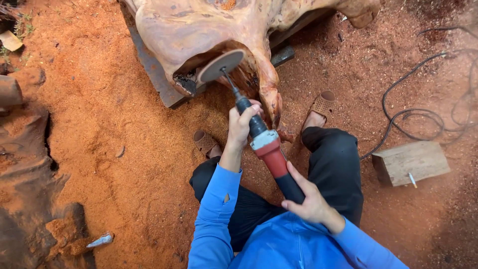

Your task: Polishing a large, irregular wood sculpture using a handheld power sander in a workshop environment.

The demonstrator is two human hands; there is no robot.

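Note:
I hold a red and black power sander (267, 147) with a long shaft and a round grey sanding disc (220, 66) at its tip. My left hand (241, 124) grips the black neck near the front. My right hand (309, 199) wraps the black rear handle close to my body. The disc rests against the lower edge of a large, smooth reddish carved wood piece (199, 30), at a dark hollow in it. The wood sits on a dark plank base (159, 79). My legs in black trousers and brown sandals straddle the tool.
Red sawdust covers the ground all around. A black power cable (413, 114) coils at the right, beside a pale wooden block (411, 162) with a nail in it. Rough reddish wood chunks (25, 164) lie along the left edge.

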